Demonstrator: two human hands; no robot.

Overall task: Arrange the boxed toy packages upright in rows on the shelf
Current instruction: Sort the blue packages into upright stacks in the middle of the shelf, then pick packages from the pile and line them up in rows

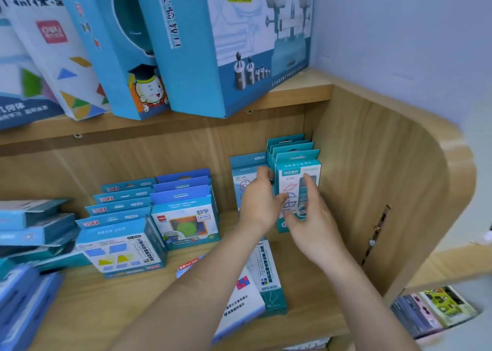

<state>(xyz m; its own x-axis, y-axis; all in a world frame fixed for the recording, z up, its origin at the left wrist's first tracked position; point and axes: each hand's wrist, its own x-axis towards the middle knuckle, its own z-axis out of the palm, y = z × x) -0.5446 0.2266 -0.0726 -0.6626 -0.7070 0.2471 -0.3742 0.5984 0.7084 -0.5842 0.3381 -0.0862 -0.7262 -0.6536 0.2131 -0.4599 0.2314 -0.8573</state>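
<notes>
Both arms outstretched, left hand (259, 201) fingers (265, 172) curled, right hand (310, 217) fingers straight.

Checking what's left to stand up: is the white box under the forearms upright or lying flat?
Lying flat: the white box rests on the shelf with its broad printed face up.

The person is working with both arms bare. The left hand (259, 204), just left of the teal box (299, 169), is showing smooth knuckles and a narrow wrist. The right hand (310, 217), in front of that box, is showing long, slim fingers. Below the box, the left forearm (202, 284) and the right forearm (372, 297) are widening steadily and running uncovered to the bottom edge of the view.
</notes>
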